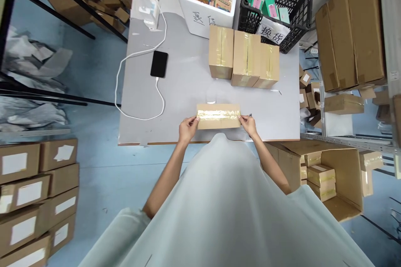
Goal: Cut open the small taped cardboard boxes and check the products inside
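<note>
A small cardboard box with clear tape along its top lies near the front edge of the grey table. My left hand grips the box's left end, fingers curled round it. My right hand holds the right end the same way. My pale garment fills the lower part of the view and hides the table edge below the box.
Three taped cardboard boxes stand behind. A white foam bin and a black crate sit at the back. A black phone with a white cable lies left. Stacked cartons are on the floor left; an open carton is right.
</note>
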`<state>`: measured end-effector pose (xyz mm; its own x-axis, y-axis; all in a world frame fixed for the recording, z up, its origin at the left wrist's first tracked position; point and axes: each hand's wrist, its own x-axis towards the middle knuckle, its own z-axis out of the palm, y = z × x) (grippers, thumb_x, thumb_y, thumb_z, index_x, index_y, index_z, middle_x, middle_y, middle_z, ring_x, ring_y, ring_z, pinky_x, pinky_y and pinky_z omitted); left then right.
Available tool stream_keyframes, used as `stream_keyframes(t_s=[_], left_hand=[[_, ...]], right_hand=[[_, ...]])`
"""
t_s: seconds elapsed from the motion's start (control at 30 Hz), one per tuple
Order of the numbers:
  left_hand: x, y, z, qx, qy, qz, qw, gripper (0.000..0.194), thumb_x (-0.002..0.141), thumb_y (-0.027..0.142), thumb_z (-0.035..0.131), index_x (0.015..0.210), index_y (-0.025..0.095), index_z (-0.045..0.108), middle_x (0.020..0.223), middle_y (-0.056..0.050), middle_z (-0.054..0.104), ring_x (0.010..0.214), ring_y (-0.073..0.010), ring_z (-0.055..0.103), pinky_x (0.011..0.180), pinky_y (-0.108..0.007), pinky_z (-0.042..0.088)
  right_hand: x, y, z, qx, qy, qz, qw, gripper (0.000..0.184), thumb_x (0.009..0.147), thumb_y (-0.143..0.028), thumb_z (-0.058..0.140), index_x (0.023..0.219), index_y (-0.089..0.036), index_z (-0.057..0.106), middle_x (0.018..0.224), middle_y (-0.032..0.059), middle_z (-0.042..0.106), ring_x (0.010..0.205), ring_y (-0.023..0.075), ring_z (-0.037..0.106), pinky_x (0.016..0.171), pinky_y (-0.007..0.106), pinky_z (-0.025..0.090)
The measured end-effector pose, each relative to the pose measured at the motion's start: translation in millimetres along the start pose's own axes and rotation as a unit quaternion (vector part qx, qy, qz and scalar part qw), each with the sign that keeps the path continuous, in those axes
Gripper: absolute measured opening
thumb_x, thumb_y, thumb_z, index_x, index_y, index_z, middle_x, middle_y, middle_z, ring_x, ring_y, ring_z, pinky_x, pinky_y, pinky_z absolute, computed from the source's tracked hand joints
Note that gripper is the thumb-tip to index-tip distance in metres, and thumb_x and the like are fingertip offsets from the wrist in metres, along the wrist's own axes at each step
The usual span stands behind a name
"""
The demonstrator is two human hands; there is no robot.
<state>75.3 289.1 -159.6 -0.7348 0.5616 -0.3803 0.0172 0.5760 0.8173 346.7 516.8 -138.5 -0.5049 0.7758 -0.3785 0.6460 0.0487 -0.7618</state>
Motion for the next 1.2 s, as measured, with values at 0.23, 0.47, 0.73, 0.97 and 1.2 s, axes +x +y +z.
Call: stream_keyframes(t_s=[0.23, 0.47, 0.73, 0.97, 1.2], left_hand=[[9, 0, 8.2, -0.068, 0.018, -0.047, 0.996, 0.053, 0.1, 0.063, 0.07, 0.12, 0.017, 0.086, 0.124, -0.015, 0.083, 0.118, -0.0324, 0.076, 0.113, -0.044, 0.059], [13, -12, 21.3, -0.127, 0.005, -0.122, 0.984, 0.066, 0.101, 0.081, 0.058, 0.109, 0.019, 0.077, 0.121, -0.019, 0.083, 0.117, -0.0336, 0.078, 0.102, -0.044, 0.062], [13, 15, 53.2, -0.18, -0.076, -0.114, 0.974, 0.081, 0.08, 0.098, 0.07, 0.096, 0.019, 0.079, 0.102, -0.014, 0.085, 0.113, -0.035, 0.076, 0.098, -0.042, 0.061], [-7, 39, 48.0, -0.225, -0.082, -0.089, 0.967, 0.084, 0.064, 0.09, 0.093, 0.104, 0.016, 0.084, 0.102, -0.014, 0.087, 0.105, -0.0351, 0.08, 0.094, -0.044, 0.064], [-24, 53, 5.7, -0.208, -0.004, -0.036, 0.978, 0.073, 0.076, 0.075, 0.096, 0.122, 0.018, 0.087, 0.128, -0.016, 0.087, 0.115, -0.0351, 0.082, 0.104, -0.045, 0.065]], right_hand=[[11, 2, 4, 0.046, 0.006, 0.034, 0.998, 0.048, 0.1, -0.069, 0.073, 0.109, -0.026, 0.092, 0.124, 0.0101, 0.091, 0.113, 0.0346, 0.085, 0.106, 0.048, 0.068], [2, 9, -15, 0.075, 0.027, 0.062, 0.995, 0.062, 0.1, -0.071, 0.071, 0.121, -0.015, 0.09, 0.12, 0.0162, 0.091, 0.108, 0.0337, 0.086, 0.092, 0.047, 0.072], [-15, -3, -46, -0.011, 0.158, 0.038, 0.987, 0.053, 0.105, -0.052, 0.068, 0.134, -0.011, 0.084, 0.148, 0.0261, 0.079, 0.14, 0.0381, 0.074, 0.129, 0.06, 0.054], [-56, -60, 4, -0.085, 0.081, -0.109, 0.987, 0.081, 0.11, -0.074, 0.062, 0.169, -0.018, 0.066, 0.18, 0.0213, 0.056, 0.17, 0.0389, 0.05, 0.141, 0.061, 0.042], [-62, -91, 16, -0.004, 0.042, -0.111, 0.993, 0.086, 0.111, -0.08, 0.054, 0.17, -0.019, 0.066, 0.176, 0.0176, 0.062, 0.167, 0.0362, 0.056, 0.136, 0.056, 0.051]])
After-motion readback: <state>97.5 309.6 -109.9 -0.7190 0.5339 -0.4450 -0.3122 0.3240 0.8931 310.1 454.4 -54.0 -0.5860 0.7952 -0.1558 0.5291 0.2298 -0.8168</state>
